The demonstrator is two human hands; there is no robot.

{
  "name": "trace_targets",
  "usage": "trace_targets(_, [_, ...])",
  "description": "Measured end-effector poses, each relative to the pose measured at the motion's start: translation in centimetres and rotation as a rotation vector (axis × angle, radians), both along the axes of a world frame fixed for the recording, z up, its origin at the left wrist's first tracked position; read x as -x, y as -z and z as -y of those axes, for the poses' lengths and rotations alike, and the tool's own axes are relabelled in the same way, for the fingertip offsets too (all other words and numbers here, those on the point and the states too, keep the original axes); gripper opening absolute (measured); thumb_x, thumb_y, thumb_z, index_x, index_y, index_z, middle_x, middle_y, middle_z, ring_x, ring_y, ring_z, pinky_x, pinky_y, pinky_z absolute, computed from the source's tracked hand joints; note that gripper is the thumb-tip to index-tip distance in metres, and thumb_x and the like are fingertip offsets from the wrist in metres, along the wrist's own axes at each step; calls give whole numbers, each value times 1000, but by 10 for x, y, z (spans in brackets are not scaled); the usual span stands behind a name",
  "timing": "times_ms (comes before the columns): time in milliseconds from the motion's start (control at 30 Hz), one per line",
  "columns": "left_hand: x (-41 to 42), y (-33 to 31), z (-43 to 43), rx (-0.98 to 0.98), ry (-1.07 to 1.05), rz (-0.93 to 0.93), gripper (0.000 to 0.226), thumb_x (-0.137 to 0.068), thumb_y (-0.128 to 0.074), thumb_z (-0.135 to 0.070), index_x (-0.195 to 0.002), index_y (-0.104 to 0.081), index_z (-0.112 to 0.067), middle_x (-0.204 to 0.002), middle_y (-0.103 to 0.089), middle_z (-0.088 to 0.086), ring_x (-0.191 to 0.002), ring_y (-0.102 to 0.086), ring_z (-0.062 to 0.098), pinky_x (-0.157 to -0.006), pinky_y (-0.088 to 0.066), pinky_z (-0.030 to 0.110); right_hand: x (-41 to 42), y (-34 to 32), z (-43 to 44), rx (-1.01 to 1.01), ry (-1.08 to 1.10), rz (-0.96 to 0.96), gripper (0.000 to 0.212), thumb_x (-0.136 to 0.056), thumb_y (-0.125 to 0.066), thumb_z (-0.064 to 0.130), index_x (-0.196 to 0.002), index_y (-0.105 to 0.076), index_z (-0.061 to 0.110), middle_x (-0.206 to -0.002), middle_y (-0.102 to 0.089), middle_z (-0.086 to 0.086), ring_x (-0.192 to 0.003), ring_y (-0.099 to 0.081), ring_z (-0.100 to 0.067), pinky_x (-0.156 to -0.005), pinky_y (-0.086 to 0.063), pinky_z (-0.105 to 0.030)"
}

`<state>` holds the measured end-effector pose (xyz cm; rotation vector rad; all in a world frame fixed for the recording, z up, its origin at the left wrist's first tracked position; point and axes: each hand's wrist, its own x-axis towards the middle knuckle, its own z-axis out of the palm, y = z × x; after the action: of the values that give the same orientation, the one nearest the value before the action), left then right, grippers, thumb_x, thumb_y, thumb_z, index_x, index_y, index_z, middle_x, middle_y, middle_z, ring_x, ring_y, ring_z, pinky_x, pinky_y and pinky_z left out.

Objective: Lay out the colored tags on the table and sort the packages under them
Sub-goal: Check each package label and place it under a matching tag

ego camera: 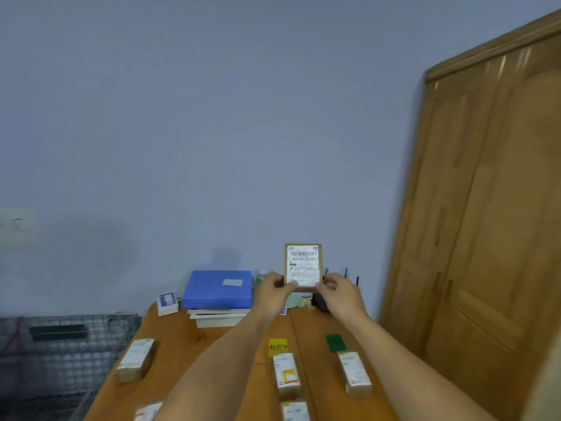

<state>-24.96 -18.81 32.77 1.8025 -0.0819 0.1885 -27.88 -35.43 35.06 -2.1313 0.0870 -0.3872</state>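
Note:
I hold a small cardboard package (303,267) with a white shipping label upright above the table's far end. My left hand (274,294) grips its lower left corner and my right hand (340,294) its lower right corner. On the wooden table (185,354) lie a yellow tag (277,347) with handwriting and a dark green tag (335,343). Two packages (287,375) (296,411) sit in a column below the yellow tag. One package (354,373) sits below the green tag. Another package (136,360) lies at the left, and one more (148,411) shows beside my left forearm.
A blue folder (219,288) on stacked books stands at the table's far edge, with a small white box (167,303) to its left and dark items behind my hands. A wire cage (60,354) is left of the table. A wooden door (485,226) rises on the right.

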Motion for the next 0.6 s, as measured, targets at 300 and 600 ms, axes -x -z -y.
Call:
trace_targets(300, [-63, 31, 161, 32, 45, -1, 25, -91, -72, -31, -107, -64, -13, -107, -72, 1, -99, -67, 19, -76, -50, 27, -48, 23, 159, 1, 79, -25, 26, -97, -61, 31, -119, -66, 18, -117, -72, 0, -105, -66, -16, -91, -55, -32])
trace_targets(600, [-81, 39, 246, -33, 8, -93, 31, -91, -72, -34, -114, -61, -15, -119, -70, 2, -107, -65, 20, -73, -47, 23, -82, 36, 253, -19, 45, -109, 29, -94, -65, 32, -118, -65, 17, -117, -72, -1, -103, -66, -16, -83, -53, -27])
